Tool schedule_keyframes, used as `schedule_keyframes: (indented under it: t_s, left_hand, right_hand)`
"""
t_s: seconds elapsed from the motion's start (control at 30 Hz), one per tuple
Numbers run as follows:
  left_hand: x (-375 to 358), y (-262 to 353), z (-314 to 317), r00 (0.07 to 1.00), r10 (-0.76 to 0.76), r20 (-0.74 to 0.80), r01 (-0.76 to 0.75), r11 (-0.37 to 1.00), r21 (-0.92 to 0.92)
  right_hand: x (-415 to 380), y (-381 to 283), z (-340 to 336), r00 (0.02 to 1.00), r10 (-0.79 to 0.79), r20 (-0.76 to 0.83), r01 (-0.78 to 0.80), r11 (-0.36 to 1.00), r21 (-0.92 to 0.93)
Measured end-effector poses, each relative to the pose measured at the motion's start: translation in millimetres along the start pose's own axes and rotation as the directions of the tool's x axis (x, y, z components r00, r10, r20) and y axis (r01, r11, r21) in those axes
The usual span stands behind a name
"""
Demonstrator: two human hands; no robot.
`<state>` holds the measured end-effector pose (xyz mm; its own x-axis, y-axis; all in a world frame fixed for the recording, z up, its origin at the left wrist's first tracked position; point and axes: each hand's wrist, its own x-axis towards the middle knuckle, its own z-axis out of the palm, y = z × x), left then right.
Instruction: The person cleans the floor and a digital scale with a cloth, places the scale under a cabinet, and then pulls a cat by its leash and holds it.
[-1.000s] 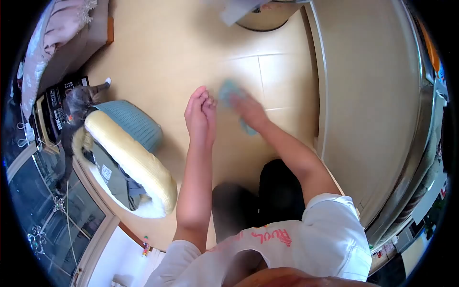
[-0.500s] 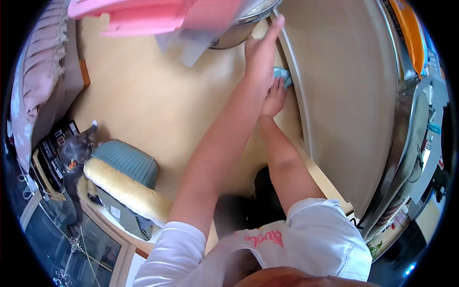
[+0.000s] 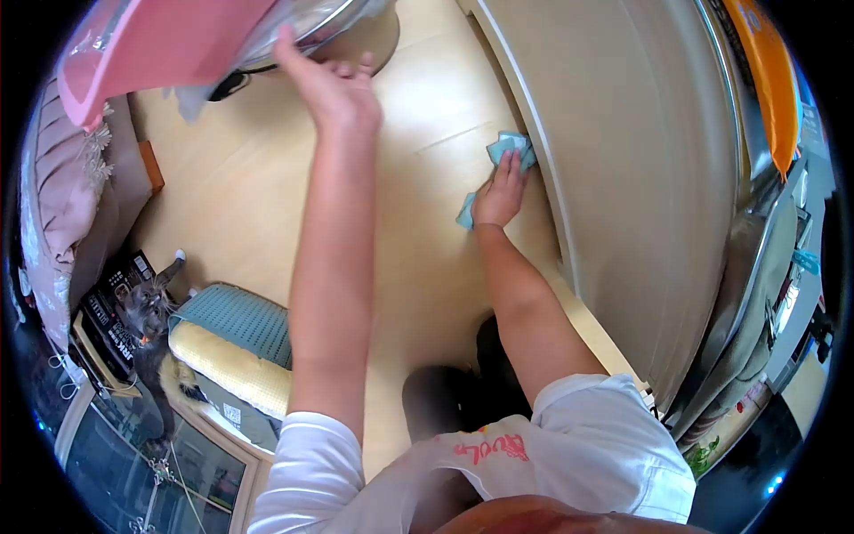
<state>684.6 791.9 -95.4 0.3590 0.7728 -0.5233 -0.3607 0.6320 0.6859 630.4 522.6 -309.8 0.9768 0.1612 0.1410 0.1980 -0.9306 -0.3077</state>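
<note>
My left hand [image 3: 340, 100] reaches to the top of the view, thumb raised and fingers spread, right against the side of a round metallic bin [image 3: 378, 44]. A clear plastic liner shows around the bin's rim, and a large pink plastic piece [image 3: 169, 53] overlaps it on the left. Close to the base of the pale cabinet-like panel, my right hand [image 3: 501, 191] presses a light teal cloth [image 3: 510, 142] on the wooden floor [image 3: 427, 178]. Cloth sticks out beyond the fingertips and beside the wrist; its middle is hidden under the palm.
A grey cat [image 3: 151, 307] stands at the left beside a teal woven box [image 3: 240, 316] with a yellow cushion [image 3: 231, 360]. A fabric-covered sofa [image 3: 76, 178] borders the far left. The pale panel [image 3: 632, 160] curves along the right, with an orange bag [image 3: 765, 80] above.
My left hand has moved left, and the bin and pink piece have shifted left with it. The right hand has come slightly nearer, and more of the teal cloth shows.
</note>
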Motion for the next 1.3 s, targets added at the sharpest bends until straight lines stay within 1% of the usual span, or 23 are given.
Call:
schedule_keyframes:
  t_s: [0.03,0.07,0.1,0.17,0.27,0.37,0.43,0.5,0.53,0.57,0.63,0.67,0.7,0.77,0.83,0.87,0.9,0.93,1.0,1.1,1.17,1.23,1.3]
  left_hand:
    - [7,13,-1,0.998,0.040,-0.041,-0.041,0.999,-0.006]
    - [20,22,-7,0.988,0.152,-0.033,-0.153,0.988,-0.012]
    - [35,37,-12,0.987,0.163,0.001,-0.163,0.986,-0.014]
    - [54,62,-17,0.973,0.231,-0.017,-0.230,0.973,0.035]
    - [79,90,-24,0.972,0.225,-0.065,-0.216,0.969,0.121]
    - [96,107,-21,0.972,0.224,-0.064,-0.215,0.968,0.126]
    - [113,120,-18,0.973,0.231,-0.012,-0.227,0.962,0.155]
    - [140,135,-17,0.981,0.192,0.025,-0.193,0.968,0.160]
    - [159,141,-19,0.983,0.179,0.037,-0.182,0.975,0.128]
    - [196,156,-25,0.982,0.156,0.102,-0.168,0.978,0.121]
    - [225,163,-19,0.975,0.194,0.112,-0.204,0.975,0.084]
    - [234,167,-18,0.955,0.230,0.187,-0.250,0.964,0.089]
    - [242,160,-26,0.935,0.301,0.186,-0.331,0.930,0.159]
    - [236,131,-41,0.878,0.434,0.201,-0.477,0.825,0.302]
    - [224,101,-70,0.799,0.552,0.237,-0.594,0.669,0.447]
    - [218,77,-103,0.754,0.612,0.238,-0.529,0.353,0.771]
    - [209,46,-145,0.706,0.655,0.269,-0.337,-0.024,0.941]
    - [191,20,-170,0.752,0.631,0.194,-0.172,-0.097,0.980]
    - [139,-5,-196,0.802,0.540,0.257,-0.055,-0.362,0.931]
    - [129,-29,-234,0.785,0.545,0.295,-0.076,-0.388,0.919]
    - [131,-28,-231,0.769,0.539,0.344,-0.130,-0.395,0.909]
    - [128,-28,-239,0.764,0.548,0.342,-0.130,-0.388,0.912]
    - [132,-29,-242,0.768,0.543,0.340,-0.131,-0.387,0.913]
  right_hand:
    - [0,-1,1,1.000,0.003,0.001,-0.003,1.000,0.003]
    - [0,0,2,1.000,0.005,0.006,-0.005,1.000,0.005]
    - [0,0,2,1.000,0.006,0.009,-0.006,1.000,0.007]
    - [0,2,2,1.000,-0.007,-0.003,0.007,1.000,0.019]
    - [1,1,2,1.000,-0.025,-0.006,0.025,1.000,-0.013]
    - [0,1,2,1.000,-0.015,0.013,0.016,0.999,-0.040]
    - [0,1,2,1.000,-0.014,0.016,0.015,0.999,-0.040]
    - [4,2,0,0.999,-0.030,0.022,0.031,0.999,-0.033]
    - [2,1,-1,0.999,-0.033,0.029,0.034,0.999,-0.025]
    - [0,-2,1,0.999,-0.036,0.021,0.036,0.999,-0.017]
    - [2,0,0,0.999,-0.054,-0.006,0.054,0.998,-0.020]
    - [2,3,1,0.997,-0.076,0.002,0.076,0.997,-0.035]
    - [2,4,1,0.997,-0.080,0.003,0.080,0.996,-0.039]
    - [3,4,1,0.996,-0.086,0.010,0.086,0.995,-0.042]
    - [1,3,1,0.998,-0.063,0.024,0.064,0.998,-0.023]
    - [2,2,2,0.998,-0.051,0.026,0.051,0.999,-0.013]
    - [2,1,1,0.998,-0.053,0.029,0.053,0.998,-0.018]
    - [3,0,0,0.998,-0.054,0.031,0.055,0.998,-0.023]
    - [4,-1,-1,0.998,-0.055,0.041,0.057,0.998,-0.033]
    - [5,-5,-7,0.997,-0.045,0.062,0.046,0.999,-0.012]
    - [4,-10,-11,0.997,-0.021,0.080,0.018,0.999,0.044]
    - [4,-10,-9,0.995,-0.053,0.090,0.053,0.999,0.001]
    - [21,-14,2,0.994,-0.098,0.058,0.099,0.995,-0.014]
